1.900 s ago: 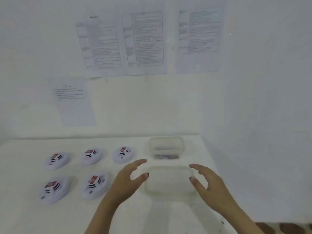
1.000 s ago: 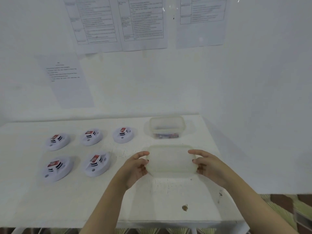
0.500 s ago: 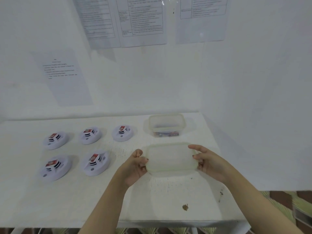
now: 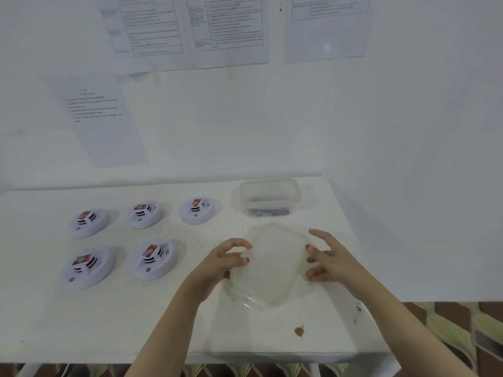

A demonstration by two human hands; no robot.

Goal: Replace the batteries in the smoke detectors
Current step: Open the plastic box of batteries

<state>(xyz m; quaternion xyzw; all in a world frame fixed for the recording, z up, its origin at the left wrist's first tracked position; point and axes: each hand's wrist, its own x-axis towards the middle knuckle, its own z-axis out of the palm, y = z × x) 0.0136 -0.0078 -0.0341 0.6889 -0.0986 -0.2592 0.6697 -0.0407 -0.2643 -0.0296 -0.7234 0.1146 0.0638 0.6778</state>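
– Two tubs (image 4: 295, 198) on the table (image 4: 109, 322), anything in them?
– yeah, the far tub (image 4: 268, 191) is lidded with batteries (image 4: 268, 212) along its bottom, too blurry to count. The near tub (image 4: 246, 298) is smeared under its tilted lid (image 4: 273, 263), contents unclear. Left grip (image 4: 220, 265) pinches the lid's left edge, right grip (image 4: 328, 261) is spread by the right edge. Five detectors (image 4: 153, 261) sit left of the tubs. The papers (image 4: 226, 31) are cut off up top.

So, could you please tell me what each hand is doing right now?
Left hand: pinching the left edge of the lid.
Right hand: open, fingers spread, fingertips against the right edge of the lid.
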